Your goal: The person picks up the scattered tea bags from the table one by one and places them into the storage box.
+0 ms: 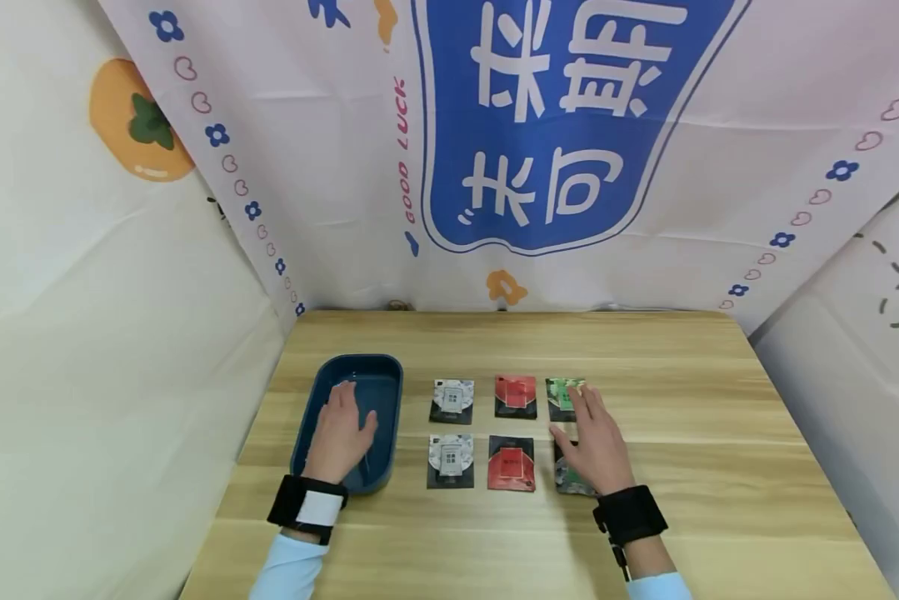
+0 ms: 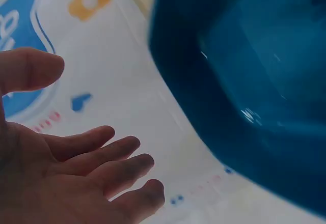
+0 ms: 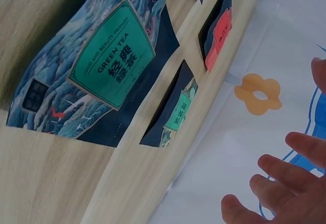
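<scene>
Six tea sachets lie in two rows on the wooden table (image 1: 689, 392). The far row holds a grey sachet (image 1: 452, 401), a red sachet (image 1: 516, 395) and a green sachet (image 1: 561, 395). The near row holds another grey sachet (image 1: 451, 461), a red one (image 1: 511, 463) and a green one (image 1: 569, 479) (image 3: 97, 71). My right hand (image 1: 595, 446) hovers flat over the two green sachets, fingers straight, partly hiding them. My left hand (image 1: 342, 433) is spread open inside the dark blue tray (image 1: 389, 375) (image 2: 244, 81), holding nothing.
A printed cloth backdrop (image 1: 539, 150) hangs behind the table and white cloth walls close in both sides. Bare wood stretches right of the sachets and along the near edge.
</scene>
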The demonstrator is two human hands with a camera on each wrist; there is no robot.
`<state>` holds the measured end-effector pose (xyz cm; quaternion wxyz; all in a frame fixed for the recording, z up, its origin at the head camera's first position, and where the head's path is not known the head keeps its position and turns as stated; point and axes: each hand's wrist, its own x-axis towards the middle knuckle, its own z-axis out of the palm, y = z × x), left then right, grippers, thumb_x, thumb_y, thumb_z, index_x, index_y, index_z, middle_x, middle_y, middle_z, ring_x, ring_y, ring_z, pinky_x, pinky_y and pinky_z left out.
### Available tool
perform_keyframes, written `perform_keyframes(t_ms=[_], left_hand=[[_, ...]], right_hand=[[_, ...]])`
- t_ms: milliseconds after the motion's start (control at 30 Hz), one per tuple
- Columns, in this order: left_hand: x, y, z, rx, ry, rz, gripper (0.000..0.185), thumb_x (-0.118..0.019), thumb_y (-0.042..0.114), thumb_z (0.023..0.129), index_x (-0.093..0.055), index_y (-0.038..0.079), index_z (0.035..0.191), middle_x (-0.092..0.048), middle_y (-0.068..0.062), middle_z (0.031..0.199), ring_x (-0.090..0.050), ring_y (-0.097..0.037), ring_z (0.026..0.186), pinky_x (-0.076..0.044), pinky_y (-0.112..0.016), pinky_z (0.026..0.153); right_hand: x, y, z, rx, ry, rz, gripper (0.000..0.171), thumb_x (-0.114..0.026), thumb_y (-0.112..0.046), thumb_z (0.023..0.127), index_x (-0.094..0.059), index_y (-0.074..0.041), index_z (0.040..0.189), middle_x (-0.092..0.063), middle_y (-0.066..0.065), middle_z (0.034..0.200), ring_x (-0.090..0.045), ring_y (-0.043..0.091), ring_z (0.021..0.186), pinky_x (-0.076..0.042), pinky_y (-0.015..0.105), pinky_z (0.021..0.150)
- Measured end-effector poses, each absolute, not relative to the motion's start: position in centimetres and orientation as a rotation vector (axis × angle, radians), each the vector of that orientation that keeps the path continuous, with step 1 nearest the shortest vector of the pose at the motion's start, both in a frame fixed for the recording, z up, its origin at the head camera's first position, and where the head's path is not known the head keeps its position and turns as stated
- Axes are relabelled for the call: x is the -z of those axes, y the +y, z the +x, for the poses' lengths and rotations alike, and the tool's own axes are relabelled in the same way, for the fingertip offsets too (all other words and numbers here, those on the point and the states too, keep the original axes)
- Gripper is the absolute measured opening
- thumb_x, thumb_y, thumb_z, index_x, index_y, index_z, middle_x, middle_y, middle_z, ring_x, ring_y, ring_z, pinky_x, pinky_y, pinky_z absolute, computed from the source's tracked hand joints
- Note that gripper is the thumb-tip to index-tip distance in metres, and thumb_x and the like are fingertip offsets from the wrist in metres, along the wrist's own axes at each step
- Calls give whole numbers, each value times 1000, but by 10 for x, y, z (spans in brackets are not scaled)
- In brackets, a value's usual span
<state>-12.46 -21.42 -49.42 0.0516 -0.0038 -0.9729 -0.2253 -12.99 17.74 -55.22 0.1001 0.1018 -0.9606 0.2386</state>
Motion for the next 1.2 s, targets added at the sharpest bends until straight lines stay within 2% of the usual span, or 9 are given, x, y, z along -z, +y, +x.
perform_keyframes(t_ms=[300,533,600,733,833,1033,1200], left_hand=[[499,-276,-130,723,-3088,131,65,-54,15,97,-25,-23,140,-35,-46,141,-48,-57,124,-42,-60,104],[498,-302,-143,808,-3290,233,68,-49,16,101,-15,-25,144,-29,-47,145,-37,-58,134,-36,-61,109],[499,-308,-146,802,-3346,232,68,-48,16,101,-14,-26,143,-32,-48,143,-39,-57,133,-37,-60,109],[504,-319,-156,738,-3417,184,64,-50,16,100,-25,-27,140,-47,-46,132,-56,-52,119,-48,-56,98],[510,-327,-167,705,-3445,175,50,-54,15,98,-44,-23,130,-60,-39,115,-65,-42,98,-54,-49,83],[515,-332,-180,706,-3473,259,24,-59,9,95,-64,-12,105,-70,-20,89,-63,-23,73,-50,-33,63],[514,-333,-180,660,-3463,257,11,-61,1,90,-66,-4,82,-67,-11,71,-59,-18,60,-45,-27,54]], right_hand=[[559,177,-132,-723,-2784,326,69,-72,-26,91,-42,2,146,-40,32,150,-33,49,142,-37,59,110],[563,180,-134,-742,-2808,297,69,-73,-24,90,-43,2,145,-41,32,149,-35,51,140,-41,63,103],[562,181,-134,-747,-2820,283,69,-73,-23,89,-43,2,145,-42,32,148,-36,51,139,-42,64,101],[561,183,-134,-761,-2846,255,68,-73,-22,89,-43,2,145,-41,33,148,-36,51,139,-43,64,99],[562,185,-134,-771,-2851,240,68,-73,-22,90,-42,3,146,-40,34,148,-36,51,139,-44,64,98],[565,189,-134,-789,-2860,216,66,-71,-22,91,-42,3,146,-40,34,148,-37,51,138,-43,65,96],[566,191,-136,-801,-2906,173,63,-66,-24,94,-42,4,145,-39,34,148,-43,52,132,-45,65,94]])
